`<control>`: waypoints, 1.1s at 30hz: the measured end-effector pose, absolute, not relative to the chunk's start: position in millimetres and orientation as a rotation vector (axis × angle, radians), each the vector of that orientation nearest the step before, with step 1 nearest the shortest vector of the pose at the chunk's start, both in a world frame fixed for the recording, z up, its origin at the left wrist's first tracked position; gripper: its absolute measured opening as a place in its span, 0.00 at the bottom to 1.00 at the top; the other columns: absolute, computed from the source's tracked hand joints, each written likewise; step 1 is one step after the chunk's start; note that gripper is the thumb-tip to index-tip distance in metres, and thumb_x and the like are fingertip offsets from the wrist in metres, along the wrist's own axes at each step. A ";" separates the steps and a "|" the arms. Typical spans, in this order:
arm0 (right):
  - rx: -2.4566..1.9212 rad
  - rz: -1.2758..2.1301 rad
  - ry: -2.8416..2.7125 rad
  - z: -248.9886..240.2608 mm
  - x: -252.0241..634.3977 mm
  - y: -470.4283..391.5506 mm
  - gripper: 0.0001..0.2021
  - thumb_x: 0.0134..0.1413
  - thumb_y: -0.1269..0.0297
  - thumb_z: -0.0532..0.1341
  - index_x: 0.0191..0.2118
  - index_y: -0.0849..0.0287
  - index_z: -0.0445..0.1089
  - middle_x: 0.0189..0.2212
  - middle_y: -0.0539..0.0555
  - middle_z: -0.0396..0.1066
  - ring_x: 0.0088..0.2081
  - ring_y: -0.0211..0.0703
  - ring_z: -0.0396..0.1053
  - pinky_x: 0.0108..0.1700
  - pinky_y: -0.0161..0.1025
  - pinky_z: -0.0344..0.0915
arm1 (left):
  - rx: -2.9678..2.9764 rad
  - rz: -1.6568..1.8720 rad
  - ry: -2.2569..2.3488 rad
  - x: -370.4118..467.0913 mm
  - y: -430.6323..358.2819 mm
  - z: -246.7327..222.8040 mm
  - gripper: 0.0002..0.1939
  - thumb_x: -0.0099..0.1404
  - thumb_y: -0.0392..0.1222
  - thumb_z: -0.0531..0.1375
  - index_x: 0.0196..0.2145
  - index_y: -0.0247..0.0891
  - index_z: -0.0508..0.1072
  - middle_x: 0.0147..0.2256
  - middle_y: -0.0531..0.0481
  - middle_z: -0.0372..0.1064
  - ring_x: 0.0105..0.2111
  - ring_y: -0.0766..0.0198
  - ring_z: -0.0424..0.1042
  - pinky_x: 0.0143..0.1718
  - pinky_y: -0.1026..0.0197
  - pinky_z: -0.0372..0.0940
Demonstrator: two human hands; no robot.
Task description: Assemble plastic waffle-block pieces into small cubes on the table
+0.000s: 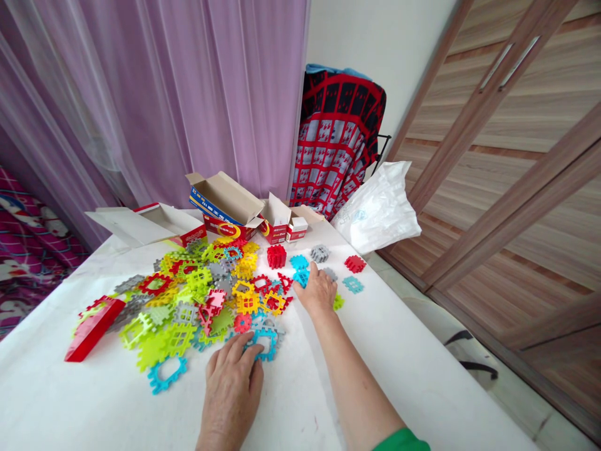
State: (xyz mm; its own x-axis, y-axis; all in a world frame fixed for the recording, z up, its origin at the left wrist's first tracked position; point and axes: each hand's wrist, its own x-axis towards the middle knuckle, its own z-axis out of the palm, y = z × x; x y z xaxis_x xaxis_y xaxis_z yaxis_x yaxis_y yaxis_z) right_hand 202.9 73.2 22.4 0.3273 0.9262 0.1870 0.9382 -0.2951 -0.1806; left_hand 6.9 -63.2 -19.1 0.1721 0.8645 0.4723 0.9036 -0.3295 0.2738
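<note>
My right hand (pixel 320 292) is closed at a blue interlocking plastic tile (pixel 301 278), with thumb and index finger at its edge. Close by are a second blue tile (pixel 299 262), a stack of red tiles (pixel 277 256), a grey stack (pixel 320 253) and a partly hidden lime tile (pixel 338 302). My left hand (pixel 232 383) lies palm down with its fingers stretched out, the fingertips by a blue square frame (pixel 267 345) at the front of a mixed pile of tiles (pixel 192 285). In the pile are lime, yellow, red, grey and blue pieces.
Open cardboard boxes (pixel 225 199) stand along the white table's (pixel 300 401) back edge. A red box-like piece (pixel 94 330) lies at left. Red tiles (pixel 355 264) and a teal tile (pixel 353 284) sit at the right edge, near a white plastic bag (pixel 379 210).
</note>
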 end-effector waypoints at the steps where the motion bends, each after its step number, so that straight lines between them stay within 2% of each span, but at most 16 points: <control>1: -2.341 -0.072 -1.687 22.7 202.8 73.2 0.34 0.54 0.50 0.58 0.63 0.60 0.54 0.48 0.64 0.69 0.49 0.56 0.65 0.48 0.47 0.56 | -2.351 -0.869 -1.778 6.6 -63.4 -19.4 0.13 0.64 0.36 0.54 0.40 0.47 0.76 0.47 0.49 0.74 0.49 0.53 0.70 0.48 0.49 0.61; 9: -2.341 -0.077 -1.685 23.0 203.3 72.6 0.36 0.52 0.48 0.59 0.63 0.59 0.54 0.48 0.63 0.69 0.49 0.55 0.64 0.49 0.47 0.56 | -2.345 -0.879 -1.775 7.3 -63.6 -17.8 0.13 0.64 0.36 0.54 0.40 0.47 0.76 0.47 0.49 0.74 0.49 0.55 0.70 0.48 0.51 0.61; 23: -2.327 -0.028 -1.698 23.2 202.7 73.0 0.33 0.53 0.52 0.59 0.63 0.57 0.53 0.48 0.62 0.70 0.50 0.55 0.65 0.49 0.47 0.55 | -2.366 -0.854 -1.779 6.6 -62.8 -19.0 0.13 0.64 0.36 0.54 0.41 0.47 0.76 0.48 0.49 0.74 0.49 0.54 0.70 0.48 0.50 0.60; 29: -2.313 -0.023 -1.696 24.6 202.3 72.0 0.35 0.52 0.49 0.60 0.63 0.58 0.54 0.48 0.62 0.70 0.50 0.55 0.65 0.49 0.47 0.55 | -2.362 -0.846 -1.771 6.0 -62.8 -19.3 0.13 0.65 0.36 0.54 0.41 0.47 0.75 0.48 0.48 0.74 0.50 0.53 0.69 0.48 0.49 0.60; 33: -2.295 0.006 -1.649 35.6 212.5 72.7 0.32 0.56 0.50 0.56 0.62 0.60 0.55 0.48 0.62 0.70 0.50 0.53 0.66 0.48 0.44 0.57 | -2.367 -0.851 -1.765 5.5 -62.7 -19.9 0.13 0.65 0.36 0.54 0.41 0.47 0.75 0.48 0.48 0.74 0.50 0.53 0.70 0.48 0.49 0.60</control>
State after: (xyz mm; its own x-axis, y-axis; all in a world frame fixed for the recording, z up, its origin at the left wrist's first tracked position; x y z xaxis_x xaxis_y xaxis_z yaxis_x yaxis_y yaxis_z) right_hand 212.5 72.7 35.6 0.3354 0.9251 0.1781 0.9238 -0.2860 -0.2544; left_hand 5.5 -62.7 -19.9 0.1880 0.8649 0.4654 0.9028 -0.3387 0.2649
